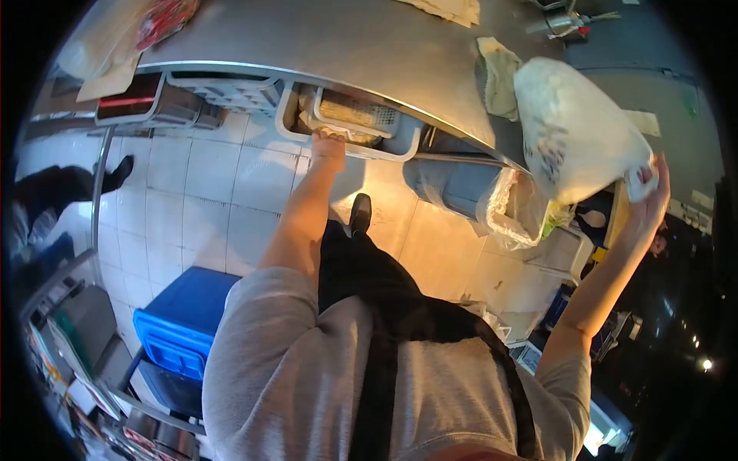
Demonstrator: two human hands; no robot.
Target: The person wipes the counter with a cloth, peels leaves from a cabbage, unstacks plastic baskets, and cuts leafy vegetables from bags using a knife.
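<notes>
Plastic bag [573,123], white and bulging, at the upper right of the frame; the right hand [650,186] closes on its gathered end. At upper centre, the left hand [329,140] curls its fingers over the near rim of a grey crate [400,150] under the bench [346,42]. Beyond, a cloth [500,77] lies beside the bag.

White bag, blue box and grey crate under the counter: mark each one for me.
White bag [573,115]: head view, middle of its bulging side.
Blue box [191,298]: head view, flat top face.
Grey crate [384,152]: head view, the wall nearest the person.
</notes>
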